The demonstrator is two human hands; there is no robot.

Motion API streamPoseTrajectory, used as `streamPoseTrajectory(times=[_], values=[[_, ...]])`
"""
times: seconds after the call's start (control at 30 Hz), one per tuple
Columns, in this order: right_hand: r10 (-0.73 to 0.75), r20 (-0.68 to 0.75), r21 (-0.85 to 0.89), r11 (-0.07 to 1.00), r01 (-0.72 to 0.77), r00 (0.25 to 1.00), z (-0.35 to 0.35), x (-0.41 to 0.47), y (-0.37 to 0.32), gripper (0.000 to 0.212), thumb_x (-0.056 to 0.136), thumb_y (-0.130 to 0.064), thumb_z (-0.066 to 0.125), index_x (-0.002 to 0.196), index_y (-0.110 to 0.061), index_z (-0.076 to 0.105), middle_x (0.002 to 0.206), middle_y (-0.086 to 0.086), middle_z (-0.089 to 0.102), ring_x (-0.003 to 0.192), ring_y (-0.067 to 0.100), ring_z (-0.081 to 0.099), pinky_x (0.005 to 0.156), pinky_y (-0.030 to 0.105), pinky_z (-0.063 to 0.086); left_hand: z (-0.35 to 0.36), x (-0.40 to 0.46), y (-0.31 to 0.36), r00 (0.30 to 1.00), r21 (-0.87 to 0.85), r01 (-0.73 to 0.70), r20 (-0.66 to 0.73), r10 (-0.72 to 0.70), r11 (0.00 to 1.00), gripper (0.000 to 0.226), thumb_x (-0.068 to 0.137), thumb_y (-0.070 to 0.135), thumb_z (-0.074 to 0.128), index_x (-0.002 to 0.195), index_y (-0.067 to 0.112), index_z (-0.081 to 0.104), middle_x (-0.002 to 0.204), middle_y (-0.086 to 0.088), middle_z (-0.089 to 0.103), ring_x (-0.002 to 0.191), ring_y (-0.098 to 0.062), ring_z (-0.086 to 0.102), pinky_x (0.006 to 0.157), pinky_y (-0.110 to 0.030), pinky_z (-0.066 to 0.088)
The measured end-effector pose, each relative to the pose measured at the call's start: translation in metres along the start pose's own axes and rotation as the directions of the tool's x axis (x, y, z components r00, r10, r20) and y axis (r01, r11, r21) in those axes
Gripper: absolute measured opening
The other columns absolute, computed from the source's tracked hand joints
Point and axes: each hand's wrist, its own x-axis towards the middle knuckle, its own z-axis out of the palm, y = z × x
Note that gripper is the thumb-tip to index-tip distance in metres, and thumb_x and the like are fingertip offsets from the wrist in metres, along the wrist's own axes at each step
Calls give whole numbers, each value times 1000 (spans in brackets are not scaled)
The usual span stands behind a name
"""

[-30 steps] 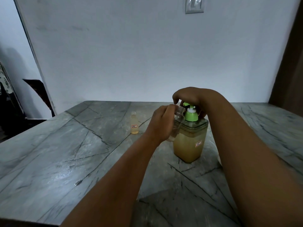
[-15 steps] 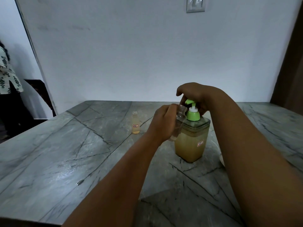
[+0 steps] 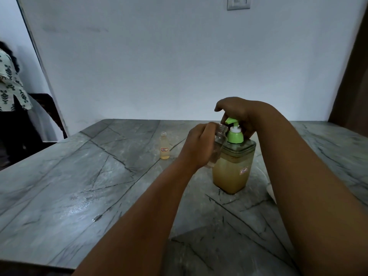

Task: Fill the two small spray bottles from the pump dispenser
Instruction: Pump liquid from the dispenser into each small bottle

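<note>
A square clear pump dispenser [image 3: 232, 170] with amber liquid and a green pump head [image 3: 235, 134] stands on the grey marble table [image 3: 79, 186]. My right hand [image 3: 239, 112] rests on top of the pump head, which is raised. A clear small bottle [image 3: 219, 140] with no cap is gripped in my left hand [image 3: 199, 146], tilted, with its open mouth just under the green spout. A second small bottle [image 3: 164, 146], uncapped, holds amber liquid and stands upright to the left, apart from both hands.
A white wall rises right behind the table's far edge. A person in a patterned top [image 3: 10, 84] stands at the far left beside a dark chair [image 3: 49, 108]. A brown door or panel [image 3: 352, 76] is at the right.
My right hand has risen and the green pump head has come up with it. The person at the left has stepped into view. My left hand still keeps the small bottle at the spout.
</note>
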Motion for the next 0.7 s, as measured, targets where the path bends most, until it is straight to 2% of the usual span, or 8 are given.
streamPoseTrajectory(times=[0.07,0.17,0.27,0.33,0.4,0.47,0.57,0.7], values=[[3,-4,40,999,-3,1000,-1,2,1,28,98,-31,38,92,-7,50,72,10,51,58,23,46,58,25,39,0,1,-1,1000,-10,-2,9,2,1000,36,98,18,33,81,2,62,70,-9,58,73,-28,55,71,-50,48],[0,0,-2,1000,0,1000,1,5,1,24,94,-29,44,78,-12,49,77,7,47,63,23,47,63,26,41,0,0,-1,1000,6,-6,11,6,1000,36,98,18,34,79,5,61,69,-5,58,73,-24,55,70,-41,44],[16,7,-48,999,-16,1000,3,3,1,20,90,-24,48,80,-7,49,84,12,48,71,26,47,71,33,42,0,2,-3,1000,-15,1,26,0,1000,41,89,29,37,80,-2,61,66,-9,59,69,-30,55,68,-49,46],[20,2,-92,996,-20,1000,6,1,1,19,89,-22,48,87,-4,51,86,13,48,75,27,46,69,33,41,0,2,-4,1000,-10,2,18,-2,1000,44,83,34,37,80,-4,60,67,-11,59,69,-31,56,70,-56,48],[21,-4,-117,993,-21,1000,7,-3,1,19,88,-24,48,92,-6,52,86,12,48,71,27,45,65,31,41,1,2,-4,1000,-23,9,11,-8,1000,37,88,31,39,72,5,59,67,-9,58,70,-30,55,74,-60,49],[4,-6,-112,994,-5,1000,6,-4,1,19,91,-26,47,88,-8,51,83,7,47,65,24,45,62,29,40,2,3,-5,1000,-24,18,4,-18,1000,34,91,29,39,70,11,60,67,-8,58,71,-30,56,75,-61,49],[-22,-9,-46,999,22,1000,2,-1,0,24,96,-30,43,80,-13,49,80,3,46,65,21,47,65,29,41,1,7,-9,1000,-26,25,20,-24,999,36,82,35,39,70,11,63,67,-10,62,69,-32,57,68,-53,46],[-4,-27,-13,1000,3,1000,-4,4,1,35,96,-33,41,100,-4,60,77,8,58,67,27,52,63,31,47,0,7,-11,999,-21,15,39,-14,1000,43,80,36,38,77,0,61,69,-15,61,68,-31,55,67,-46,43]])
